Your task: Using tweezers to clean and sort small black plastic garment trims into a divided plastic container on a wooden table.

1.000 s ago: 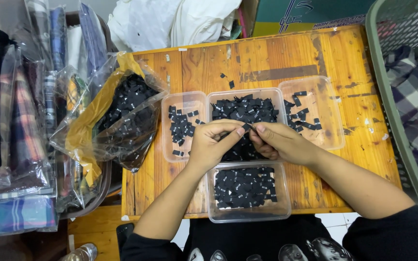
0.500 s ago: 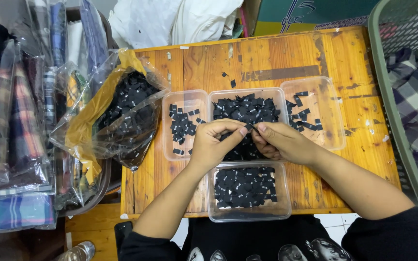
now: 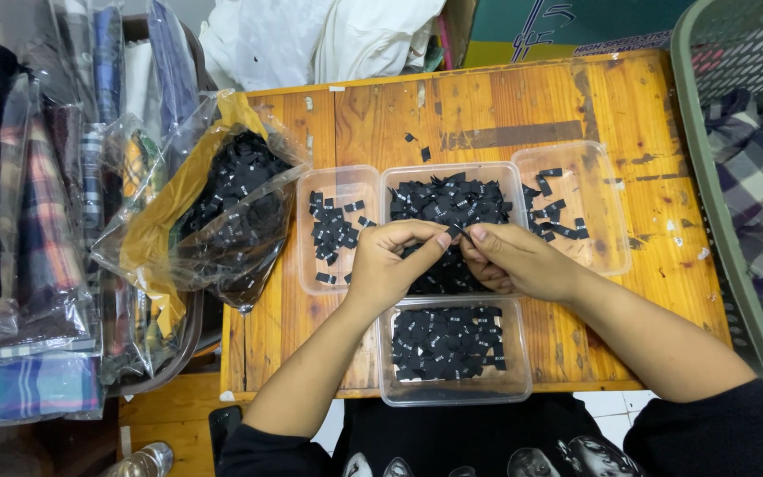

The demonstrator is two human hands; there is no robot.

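Centrally, two hands pinch one small black label over clear plastic tubs.
Left hand [image 3: 390, 265] and right hand [image 3: 509, 261] meet fingertip to fingertip, both closed on a small black label [image 3: 455, 232] held above the middle tub [image 3: 452, 216], a clear rounded rectangle heaped with matte black fabric labels. Left tub [image 3: 337, 228]: sparse scatter of labels. Right tub [image 3: 576, 208]: few labels. Near tub [image 3: 452, 349], lower centre: flat, dense layer. All rest on a worn, orange-stained wooden table [image 3: 505, 106]. Left of centre, a crinkled clear plastic bag [image 3: 222, 212] with yellow lining, stuffed with labels. Right edge, a green mesh basket [image 3: 735, 132] holding checked cloth.
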